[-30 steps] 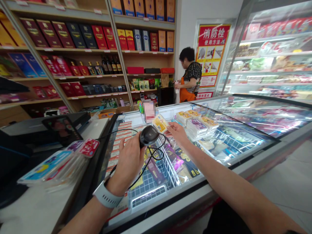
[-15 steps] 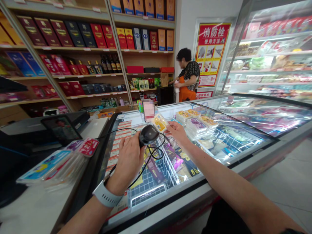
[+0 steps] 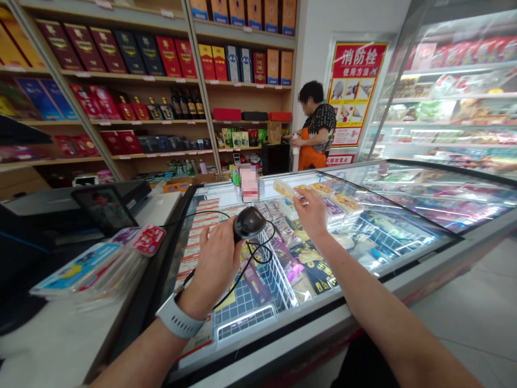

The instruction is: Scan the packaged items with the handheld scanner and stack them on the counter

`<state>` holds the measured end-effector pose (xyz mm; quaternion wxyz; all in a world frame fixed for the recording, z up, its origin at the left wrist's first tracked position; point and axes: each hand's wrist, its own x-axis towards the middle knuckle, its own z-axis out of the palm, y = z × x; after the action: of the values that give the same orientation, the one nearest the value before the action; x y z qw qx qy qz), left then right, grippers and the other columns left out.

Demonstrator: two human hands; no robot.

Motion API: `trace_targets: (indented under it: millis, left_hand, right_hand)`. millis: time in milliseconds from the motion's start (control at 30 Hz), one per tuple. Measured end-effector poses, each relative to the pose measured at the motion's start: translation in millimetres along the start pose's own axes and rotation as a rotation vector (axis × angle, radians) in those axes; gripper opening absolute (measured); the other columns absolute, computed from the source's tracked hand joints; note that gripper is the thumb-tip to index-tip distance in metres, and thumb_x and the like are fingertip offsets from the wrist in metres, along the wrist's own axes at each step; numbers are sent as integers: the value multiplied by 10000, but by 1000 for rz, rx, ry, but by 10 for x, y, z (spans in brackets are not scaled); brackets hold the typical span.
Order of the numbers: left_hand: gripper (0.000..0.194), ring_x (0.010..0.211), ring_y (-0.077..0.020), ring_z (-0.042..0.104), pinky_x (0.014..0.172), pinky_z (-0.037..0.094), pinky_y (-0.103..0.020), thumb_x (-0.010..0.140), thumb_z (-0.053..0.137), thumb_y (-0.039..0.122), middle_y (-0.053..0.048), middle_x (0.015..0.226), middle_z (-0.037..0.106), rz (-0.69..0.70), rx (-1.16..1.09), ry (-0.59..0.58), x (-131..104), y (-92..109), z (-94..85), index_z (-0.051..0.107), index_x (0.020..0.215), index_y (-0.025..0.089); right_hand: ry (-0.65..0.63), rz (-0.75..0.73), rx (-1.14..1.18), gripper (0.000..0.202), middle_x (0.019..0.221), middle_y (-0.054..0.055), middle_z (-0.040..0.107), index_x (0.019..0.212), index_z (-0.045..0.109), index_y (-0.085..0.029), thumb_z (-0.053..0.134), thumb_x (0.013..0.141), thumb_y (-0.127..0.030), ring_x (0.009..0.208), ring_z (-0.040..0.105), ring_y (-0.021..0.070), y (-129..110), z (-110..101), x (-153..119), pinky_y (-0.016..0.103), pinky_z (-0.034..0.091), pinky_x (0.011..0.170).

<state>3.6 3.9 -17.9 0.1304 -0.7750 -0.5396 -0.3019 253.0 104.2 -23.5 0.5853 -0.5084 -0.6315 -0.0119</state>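
Observation:
My left hand (image 3: 218,258) is wrapped round a black handheld scanner (image 3: 249,222) over the glass top of a freezer (image 3: 343,318). A black cable loops below the scanner. Farther right, my right hand (image 3: 312,211) pinches the end of a flat clear package (image 3: 285,189) with yellow print, held tilted above the glass. Beside and behind that hand, packs with yellow and purple labels (image 3: 335,207) lie stacked on the freezer top.
A pile of flat packs (image 3: 92,269) sits on the white counter (image 3: 44,345) at the left, near a phone (image 3: 104,207). Behind the freezer stands a person in an orange apron (image 3: 313,148). Shelves of boxes line the back wall.
My right hand has moved right, toward the stacked packs, and the package has turned from label-facing to nearly edge-on. My left hand still holds the scanner in about the same place.

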Motion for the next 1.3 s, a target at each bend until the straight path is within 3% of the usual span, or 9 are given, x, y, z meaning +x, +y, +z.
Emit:
trace_targets:
  millis: [133,467,600,800,900,1100,1300]
  left_hand:
    - [431,1206,-296,529,1083,295,-511,907,430,224,-161,1285,589,-5,-6,-12,6,7,-4,410,1326,127]
    - [431,1183,-294,544,1079,309,-517,902,443,231,-164,1266,601,11,-7,8,9,11,-8,416,1316,116]
    - [422,1170,-290,555,1074,315,-521,897,436,218,-164,1255,608,8,-22,7,10,12,-6,428,1306,112]
    - [427,1190,-295,554,1067,320,-529,896,434,221,-168,1257,614,11,-32,56,7,-6,13,441,1312,126]
    - [423,1175,-294,560,1063,321,-535,900,440,220,-165,1256,613,11,-25,59,7,-15,14,433,1313,127]
    - [438,1309,-306,455,1079,323,-521,903,434,217,-182,1408,499,15,0,79,10,-47,47,411,1330,119]
    - [459,1330,-310,434,1076,334,-533,875,445,183,-186,1453,449,16,24,124,7,-34,58,413,1331,140]
  right_hand:
    - [-20,-100,-243,310,1040,114,607,1115,664,-131,483,872,-195,920,597,205,34,-81,40,335,481,897]
    - [-273,-78,-662,337,1078,98,590,1178,645,-201,470,889,-187,910,593,198,95,9,-16,284,470,758]
    - [-361,-90,-756,306,1072,111,590,1111,661,-198,454,889,-153,957,588,220,66,16,-32,294,471,744]
    - [-439,-82,-777,244,1056,120,605,1000,677,-189,450,910,-171,956,594,218,51,37,-56,288,477,726]
    - [-423,-84,-779,264,1016,118,615,954,686,-186,424,940,-219,959,598,214,63,57,-69,284,478,749]
    - [-317,-122,-656,278,1089,98,611,1068,659,-206,425,956,-306,998,594,203,6,46,-104,285,488,797]
    - [-321,-194,-475,269,1089,76,628,1057,664,-216,429,964,-310,1027,594,174,-82,67,-157,263,480,863]
